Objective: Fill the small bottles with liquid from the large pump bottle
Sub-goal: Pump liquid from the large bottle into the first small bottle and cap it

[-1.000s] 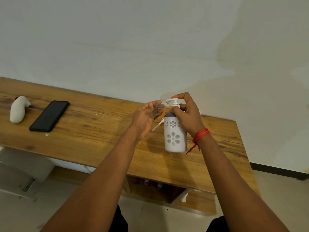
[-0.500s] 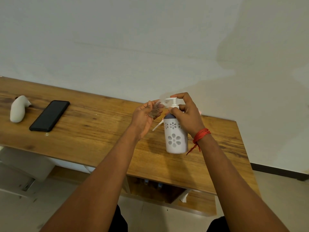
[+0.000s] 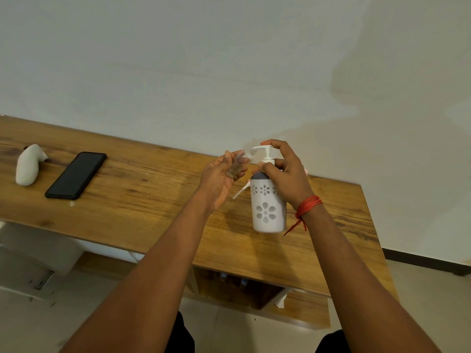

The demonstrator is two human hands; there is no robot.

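A white pump bottle (image 3: 267, 210) with flower cut-outs and a grey shoulder stands on the wooden table (image 3: 142, 207). My right hand (image 3: 285, 174) grips its neck, with the index finger resting on top of the raised white pump head (image 3: 265, 149). My left hand (image 3: 219, 177) holds a small clear bottle (image 3: 239, 163), tilted, with its threaded mouth right at the pump spout. A thin white stick-like part (image 3: 240, 192) pokes out to the left from behind the pump bottle.
A black phone (image 3: 76, 175) lies flat on the left of the table, beside a white curved object (image 3: 28, 164). The wall runs just behind the table. A shelf (image 3: 300, 309) under the table holds some small items.
The pump head has risen from its pressed-down position to full height. My index finger rose with it. The small bottle stays at the spout.
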